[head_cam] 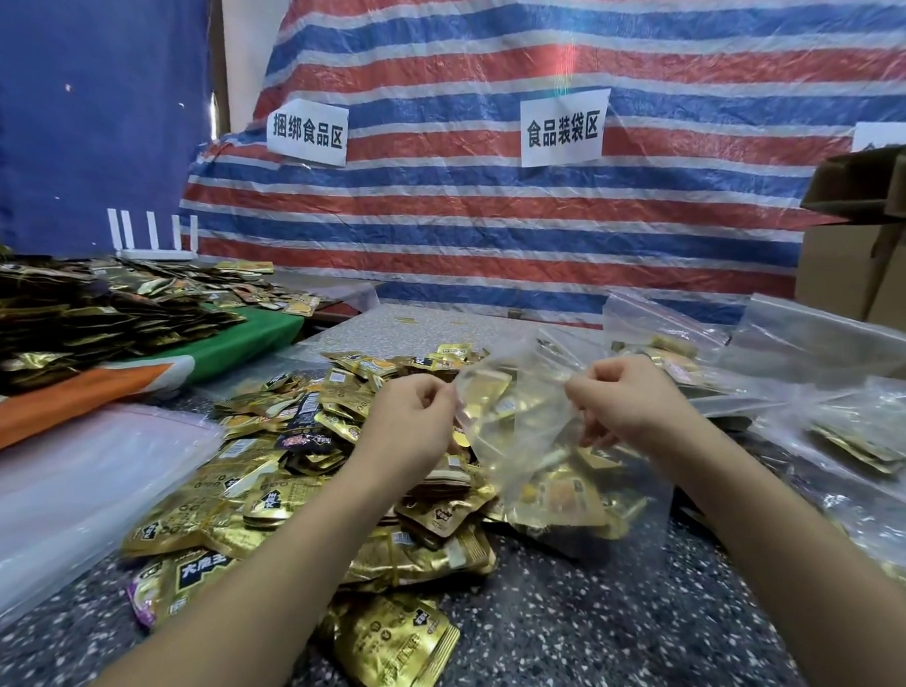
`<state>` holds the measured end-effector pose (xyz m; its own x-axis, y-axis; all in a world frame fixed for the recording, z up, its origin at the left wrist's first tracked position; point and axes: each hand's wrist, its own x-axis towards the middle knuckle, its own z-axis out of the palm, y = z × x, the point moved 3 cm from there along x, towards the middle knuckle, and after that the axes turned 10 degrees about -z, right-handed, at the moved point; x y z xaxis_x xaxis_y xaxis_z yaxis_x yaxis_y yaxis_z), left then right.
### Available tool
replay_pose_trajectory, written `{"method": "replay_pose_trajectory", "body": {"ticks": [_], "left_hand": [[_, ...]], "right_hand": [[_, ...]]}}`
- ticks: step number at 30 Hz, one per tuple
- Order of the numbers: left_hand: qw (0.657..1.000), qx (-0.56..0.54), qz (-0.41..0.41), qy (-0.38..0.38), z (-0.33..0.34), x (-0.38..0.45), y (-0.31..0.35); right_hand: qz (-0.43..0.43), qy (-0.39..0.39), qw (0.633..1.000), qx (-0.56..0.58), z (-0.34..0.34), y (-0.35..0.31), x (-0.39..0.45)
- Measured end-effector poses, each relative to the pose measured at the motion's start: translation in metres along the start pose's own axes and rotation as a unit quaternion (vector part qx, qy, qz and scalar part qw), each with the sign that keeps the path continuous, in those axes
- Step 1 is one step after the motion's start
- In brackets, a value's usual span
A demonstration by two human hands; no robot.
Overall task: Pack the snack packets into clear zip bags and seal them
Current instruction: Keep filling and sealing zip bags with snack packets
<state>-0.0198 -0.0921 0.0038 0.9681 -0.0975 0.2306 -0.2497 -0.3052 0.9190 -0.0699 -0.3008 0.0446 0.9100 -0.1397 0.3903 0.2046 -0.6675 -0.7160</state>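
- Spreading across the speckled table point(579, 621), the heap of gold snack packets point(312, 482) lies from centre toward 9 o'clock.
- Just right of centre, the clear zip bag point(541, 443) hangs part-filled, mouth up.
- Left hand point(412, 421) and right hand point(627, 404) stand apart, each pinching a top corner.
- Sealing well probably means pulling the strip taut, then pressing end to end.

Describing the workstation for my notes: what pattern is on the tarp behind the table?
Horizontal red, blue and white stripes on the tarp, clearest in the head view.
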Motion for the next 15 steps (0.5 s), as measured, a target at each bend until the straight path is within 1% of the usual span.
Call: {"method": "replay_pose_trajectory", "body": {"ticks": [3, 5, 7, 9, 11, 12, 13, 15], "left_hand": [[0.998, 0.056, 0.023, 0.006, 0.005, -0.003, -0.001], [0.993, 0.099, 0.06, 0.019, 0.008, -0.006, 0.002], [0.981, 0.151, 0.118, 0.042, 0.01, -0.014, 0.008], [0.961, 0.179, 0.203, 0.051, 0.011, -0.024, 0.018], [0.941, 0.196, 0.277, 0.016, 0.015, -0.039, 0.031], [0.929, 0.217, 0.3, -0.012, 0.018, -0.045, 0.034], [0.916, 0.247, 0.314, -0.038, 0.023, -0.05, 0.036], [0.898, 0.293, 0.322, -0.06, 0.03, -0.057, 0.035]], "right_hand": [[-0.009, 0.0, 1.0, -0.015, 0.008, -0.002, -0.001], [-0.019, 0.001, 1.0, -0.021, 0.011, -0.003, -0.002], [-0.025, 0.003, 0.999, -0.022, 0.013, -0.003, -0.002], [-0.024, 0.006, 1.0, -0.015, 0.014, -0.003, -0.001], [-0.019, 0.008, 1.0, -0.012, 0.015, -0.002, 0.0], [-0.017, 0.009, 1.0, -0.009, 0.015, -0.002, 0.0], [-0.015, 0.01, 1.0, -0.003, 0.015, -0.002, 0.001], [-0.008, 0.006, 1.0, 0.016, 0.016, -0.001, 0.001]]}}
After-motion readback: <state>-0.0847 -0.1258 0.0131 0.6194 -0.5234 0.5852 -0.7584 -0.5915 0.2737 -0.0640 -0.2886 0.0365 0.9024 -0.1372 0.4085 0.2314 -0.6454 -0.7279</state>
